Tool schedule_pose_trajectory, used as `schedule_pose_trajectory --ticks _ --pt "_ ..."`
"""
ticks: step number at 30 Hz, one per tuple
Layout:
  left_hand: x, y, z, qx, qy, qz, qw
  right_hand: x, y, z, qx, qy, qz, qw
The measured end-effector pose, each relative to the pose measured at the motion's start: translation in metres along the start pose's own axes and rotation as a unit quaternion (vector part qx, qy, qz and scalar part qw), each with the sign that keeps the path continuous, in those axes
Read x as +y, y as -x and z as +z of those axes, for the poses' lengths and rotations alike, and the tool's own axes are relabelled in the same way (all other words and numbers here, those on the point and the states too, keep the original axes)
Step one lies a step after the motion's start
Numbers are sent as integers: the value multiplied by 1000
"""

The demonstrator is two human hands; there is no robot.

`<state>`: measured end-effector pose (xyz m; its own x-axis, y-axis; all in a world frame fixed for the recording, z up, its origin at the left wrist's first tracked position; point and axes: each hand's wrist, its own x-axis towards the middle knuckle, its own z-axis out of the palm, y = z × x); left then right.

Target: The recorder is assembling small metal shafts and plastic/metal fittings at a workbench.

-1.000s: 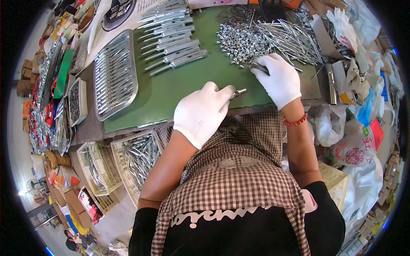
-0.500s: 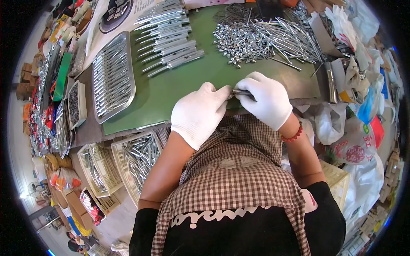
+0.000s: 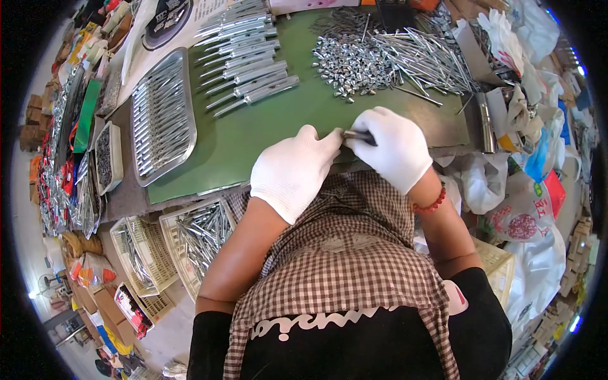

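Both my hands wear white knit gloves and meet over the front edge of the green work mat. My right hand is closed round a short, dark metal rod-like piece, which shows between thumb and fingers. The fingers of my left hand are pinched at the left end of that piece; its tip is hidden there. Beyond my hands lies a heap of small shiny metal caps. To its right is a pile of thin metal rods. A row of silver shafts with thick handles lies farther left.
A metal tray of slim metal parts sits at the left, beside a small box of dark bits. Plastic baskets with metal parts stand below the table edge. A metal cylinder and plastic bags are at the right.
The dark piece in my right hand has turned slightly and shows more plainly. Both hands stay together in nearly the same place; the whole view has shifted a little.
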<state>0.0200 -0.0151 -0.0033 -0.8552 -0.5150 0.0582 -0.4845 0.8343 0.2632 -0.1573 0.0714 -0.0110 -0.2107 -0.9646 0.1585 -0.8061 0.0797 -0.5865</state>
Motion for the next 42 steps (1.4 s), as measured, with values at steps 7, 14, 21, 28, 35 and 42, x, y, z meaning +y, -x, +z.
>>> schedule_pose_trajectory --ticks 7,14,21,28,35,42 --pt "4 0 -3 -3 -9 -8 1000 -7 -21 14 34 -690 87 717" --pt "6 1 -3 -17 -11 -9 1000 -9 -28 43 105 -751 53 650" --pt "23 -14 -14 -46 -85 14 995 -11 -22 45 173 -665 44 725" --pt "0 9 1 30 -28 -16 999 1 -28 43 146 -750 29 644" --pt "-83 221 69 151 -70 -389 906 0 -25 37 116 -761 62 635" --pt "-96 257 76 156 -81 -369 912 -1 -26 39 114 -735 82 663"
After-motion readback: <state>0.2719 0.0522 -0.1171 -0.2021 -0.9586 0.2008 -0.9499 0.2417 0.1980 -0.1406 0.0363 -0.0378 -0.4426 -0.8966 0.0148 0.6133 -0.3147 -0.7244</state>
